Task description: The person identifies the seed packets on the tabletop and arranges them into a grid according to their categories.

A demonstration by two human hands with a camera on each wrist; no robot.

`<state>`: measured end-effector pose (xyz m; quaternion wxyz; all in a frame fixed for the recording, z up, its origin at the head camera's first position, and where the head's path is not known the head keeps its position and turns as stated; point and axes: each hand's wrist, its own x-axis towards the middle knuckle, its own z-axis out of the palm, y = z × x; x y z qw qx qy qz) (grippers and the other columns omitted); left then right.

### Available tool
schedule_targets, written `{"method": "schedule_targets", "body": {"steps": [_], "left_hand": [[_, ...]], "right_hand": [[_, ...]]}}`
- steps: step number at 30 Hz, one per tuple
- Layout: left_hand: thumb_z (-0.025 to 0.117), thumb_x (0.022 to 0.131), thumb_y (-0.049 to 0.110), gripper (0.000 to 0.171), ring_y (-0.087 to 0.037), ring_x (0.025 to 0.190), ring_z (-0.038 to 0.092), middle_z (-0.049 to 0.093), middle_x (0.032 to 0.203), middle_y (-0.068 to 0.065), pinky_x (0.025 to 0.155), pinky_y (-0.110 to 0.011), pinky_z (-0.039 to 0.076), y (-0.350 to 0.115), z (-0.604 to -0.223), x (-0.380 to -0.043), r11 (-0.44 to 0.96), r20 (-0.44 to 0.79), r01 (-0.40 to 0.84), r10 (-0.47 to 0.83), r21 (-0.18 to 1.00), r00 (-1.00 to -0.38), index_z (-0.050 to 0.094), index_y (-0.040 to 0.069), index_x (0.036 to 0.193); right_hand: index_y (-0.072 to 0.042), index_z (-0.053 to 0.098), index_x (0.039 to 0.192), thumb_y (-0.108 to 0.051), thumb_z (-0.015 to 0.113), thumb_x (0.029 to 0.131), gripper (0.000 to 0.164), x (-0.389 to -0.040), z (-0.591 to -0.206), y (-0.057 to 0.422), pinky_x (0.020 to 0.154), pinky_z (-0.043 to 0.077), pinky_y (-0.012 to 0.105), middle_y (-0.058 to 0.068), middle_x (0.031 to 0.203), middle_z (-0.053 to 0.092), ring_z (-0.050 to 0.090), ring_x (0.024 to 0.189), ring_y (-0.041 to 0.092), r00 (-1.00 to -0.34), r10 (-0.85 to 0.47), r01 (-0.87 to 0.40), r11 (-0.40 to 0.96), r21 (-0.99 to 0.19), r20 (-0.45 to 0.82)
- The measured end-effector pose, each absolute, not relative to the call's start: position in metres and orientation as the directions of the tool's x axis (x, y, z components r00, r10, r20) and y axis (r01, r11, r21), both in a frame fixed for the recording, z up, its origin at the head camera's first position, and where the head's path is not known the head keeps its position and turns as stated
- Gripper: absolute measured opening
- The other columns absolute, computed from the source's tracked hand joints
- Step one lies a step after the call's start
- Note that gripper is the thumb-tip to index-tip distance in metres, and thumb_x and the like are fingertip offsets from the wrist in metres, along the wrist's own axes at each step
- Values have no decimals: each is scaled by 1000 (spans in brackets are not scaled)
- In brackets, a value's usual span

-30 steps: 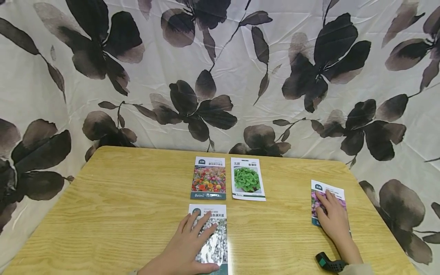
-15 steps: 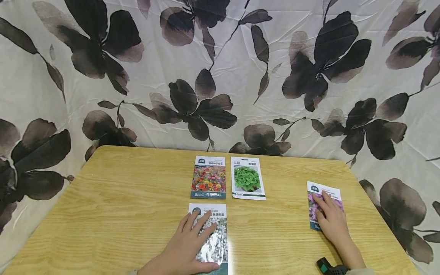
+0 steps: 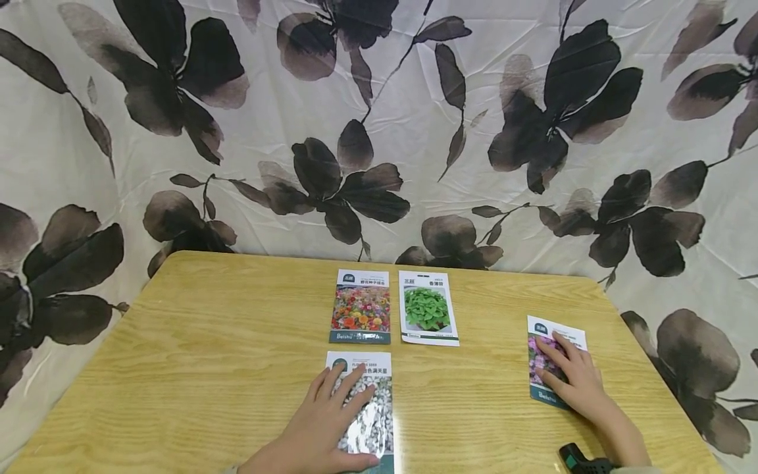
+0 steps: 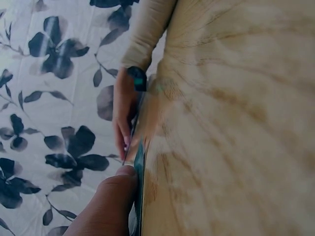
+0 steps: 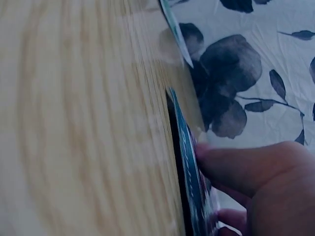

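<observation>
My left hand [image 3: 322, 415] rests with spread fingers on a seed packet with white flowers [image 3: 377, 421], which lies at the front middle of the table. The thumb [image 4: 110, 199] lies at that packet's dark green lower edge [image 4: 140, 179]. At the right, my right hand [image 3: 580, 385] touches a seed packet with purple flowers [image 3: 537, 359], fingers extended over its face and covering its right side. The right thumb [image 5: 236, 164] presses on this packet near its green "Beishu" strip [image 5: 186, 157], and a dark gap shows under the strip's edge.
Behind the white-flower packet lies a seed packet of mixed colourful flowers [image 3: 360, 313], beside a green-leaf seed packet [image 3: 426, 309]. The wooden table [image 3: 207, 342] ends at a floral cloth [image 3: 237, 118]. A black wrist device [image 3: 583, 459] sits at my right wrist.
My right hand has slid the purple-flower packet a little left and toward the front. Its thumb has shifted, so more of the green strip shows. The left hand has stayed still.
</observation>
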<state>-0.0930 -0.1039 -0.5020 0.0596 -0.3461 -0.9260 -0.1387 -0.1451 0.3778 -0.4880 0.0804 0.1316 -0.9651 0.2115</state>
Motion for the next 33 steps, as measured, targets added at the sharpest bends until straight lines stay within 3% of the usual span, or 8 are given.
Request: {"method": "schedule_targets", "body": {"steps": [5,12,17,25,33], "left_hand": [[44,84,83,89,-44,142,26,26,161,-11,106,-65,29,-104,-502,-93,719,206,658,625,224,-753,44,22,149],[43,84,83,89,-45,141,27,27,160,-11,106,-65,30,-103,-500,-93,721,204,657,624,223,-754,44,22,148],[43,84,83,89,-45,142,26,26,161,-11,106,-65,29,-104,-499,-94,720,196,655,625,229,-756,44,22,149],[42,84,84,90,-43,142,26,26,161,-10,107,-65,29,-104,-500,-94,727,190,652,623,218,-759,44,22,149],[42,84,84,90,-43,142,26,26,161,-10,107,-65,29,-104,-499,-94,724,187,652,624,228,-759,44,22,149]], "right_hand": [[-12,48,147,-27,69,90,63,-145,-480,384,81,26,64,26,153,25,25,127,49,-954,-276,-299,836,-461,119],[-12,45,149,-31,71,89,68,-144,-472,384,86,18,78,26,156,21,11,131,68,-956,-294,-260,822,-507,14],[-14,44,150,-35,71,90,69,-143,-468,380,84,25,73,25,156,22,22,129,58,-953,-302,-258,850,-459,-22],[-27,38,155,-33,71,90,72,-139,-462,376,86,22,82,24,155,21,22,131,55,-935,-342,-263,842,-471,-91],[-21,44,151,-33,72,88,70,-136,-457,371,86,23,82,23,154,24,23,129,52,-928,-362,-275,827,-490,-89]]}}
